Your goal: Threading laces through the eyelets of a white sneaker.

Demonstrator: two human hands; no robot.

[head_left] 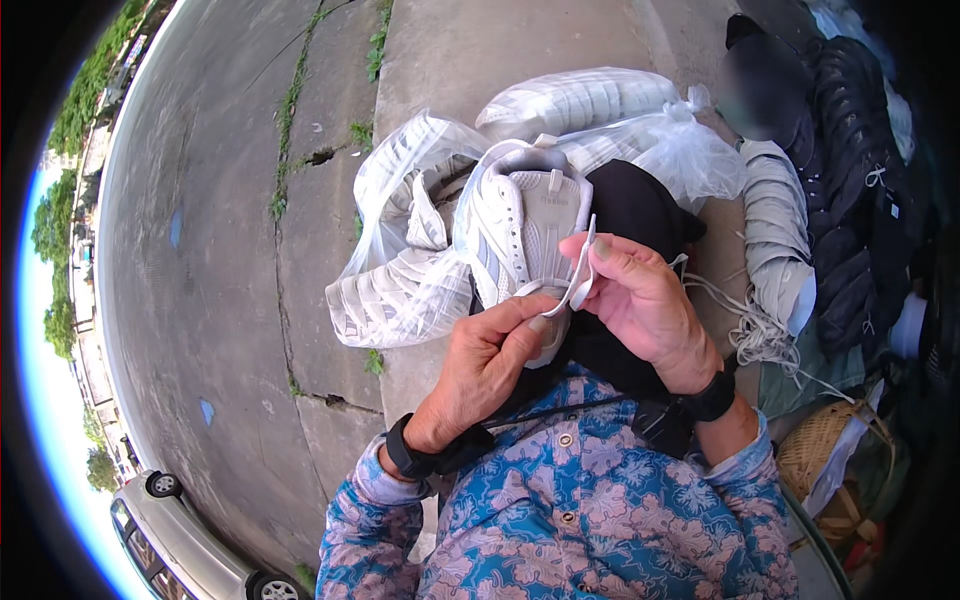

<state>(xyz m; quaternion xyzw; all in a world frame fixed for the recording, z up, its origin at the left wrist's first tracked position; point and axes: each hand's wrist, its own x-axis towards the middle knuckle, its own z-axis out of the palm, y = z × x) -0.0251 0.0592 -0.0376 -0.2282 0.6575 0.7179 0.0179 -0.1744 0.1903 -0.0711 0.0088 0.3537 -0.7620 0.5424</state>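
A white and grey sneaker upper point(483, 222) rests on my lap over dark cloth, its toe end toward me and its heel opening away. Punched eyelets run down its left side, and the padded tongue shows in the middle. A white flat shoelace point(582, 285) loops above the toe end. My left hand point(487, 352) is closed, pinching the lace between thumb and forefinger low over the toe. Slightly higher and to the right, my right hand point(650, 305) is closed too, with a raised end of the same lace between thumb and fingertips.
Clear plastic bags of pale shoe uppers point(400, 290) lie beyond and to the left; another full bag point(580, 100) is farther back. At right are a stack of pale uppers point(775, 215), loose laces point(765, 335), black uppers point(845, 190) and a wicker basket point(815, 445). A car point(190, 545) stands at lower left.
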